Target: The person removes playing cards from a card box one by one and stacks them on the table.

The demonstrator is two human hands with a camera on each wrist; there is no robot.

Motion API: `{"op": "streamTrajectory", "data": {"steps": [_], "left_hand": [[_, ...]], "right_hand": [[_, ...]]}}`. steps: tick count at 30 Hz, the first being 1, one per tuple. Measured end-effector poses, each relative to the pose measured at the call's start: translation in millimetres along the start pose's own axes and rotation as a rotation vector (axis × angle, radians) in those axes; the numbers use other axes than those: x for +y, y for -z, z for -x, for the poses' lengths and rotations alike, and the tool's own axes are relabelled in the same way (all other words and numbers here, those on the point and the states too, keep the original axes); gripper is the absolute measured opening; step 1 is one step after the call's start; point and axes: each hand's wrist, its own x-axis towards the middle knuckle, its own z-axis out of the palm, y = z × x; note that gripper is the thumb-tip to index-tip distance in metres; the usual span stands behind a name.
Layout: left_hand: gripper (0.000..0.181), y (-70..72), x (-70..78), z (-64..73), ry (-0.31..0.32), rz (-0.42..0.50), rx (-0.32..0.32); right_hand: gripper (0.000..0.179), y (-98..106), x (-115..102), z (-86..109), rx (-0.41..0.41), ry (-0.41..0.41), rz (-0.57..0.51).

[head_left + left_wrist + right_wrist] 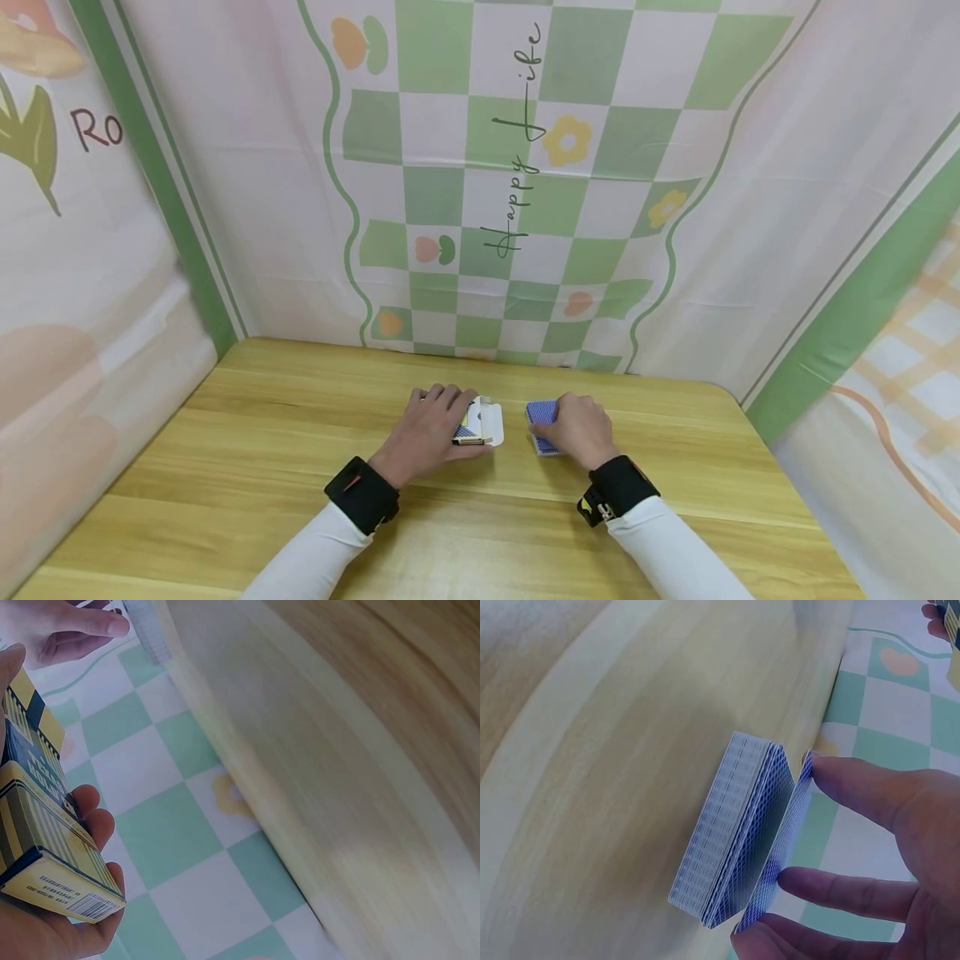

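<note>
My left hand [427,429] grips a card box [56,817], yellow and dark blue with stripes and a barcode on one end. In the head view the white flap [493,423] of the box stands out on the right, toward the other hand. A deck of playing cards [727,829] with blue patterned backs lies on the table. Over it, my right hand [583,429] pinches a thin blue-backed card or small packet [780,844] by its ends, tilted and apart from the deck along one side. The deck is partly covered by that hand in the head view.
The wooden table [465,533] reaches back to a hanging cloth [570,208] with green and white checks. More printed cloth [97,275] hangs along the left side, and another stretch [900,350] along the right.
</note>
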Motion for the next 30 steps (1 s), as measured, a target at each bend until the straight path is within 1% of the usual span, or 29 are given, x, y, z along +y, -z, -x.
{"op": "streamTrajectory", "data": {"steps": [5,14,23,30], "left_hand": [[0.078,0.0,0.2,0.0,0.002,-0.005,-0.019],[0.077,-0.6,-0.8,0.6,0.006,-0.006,-0.029],[0.076,-1.4,-1.1,1.6,0.001,0.009,-0.014],[0.075,-2.0,-1.5,2.5,0.004,0.019,-0.007]], "right_hand": [[0.050,-2.1,-1.0,-0.1,-0.002,-0.001,0.011],[0.050,-4.3,-2.2,-0.2,-0.010,-0.005,0.011],[0.051,-4.1,-2.2,-0.1,-0.040,-0.021,0.014],[0.054,-5.3,-1.8,0.1,-0.028,-0.015,0.021]]}}
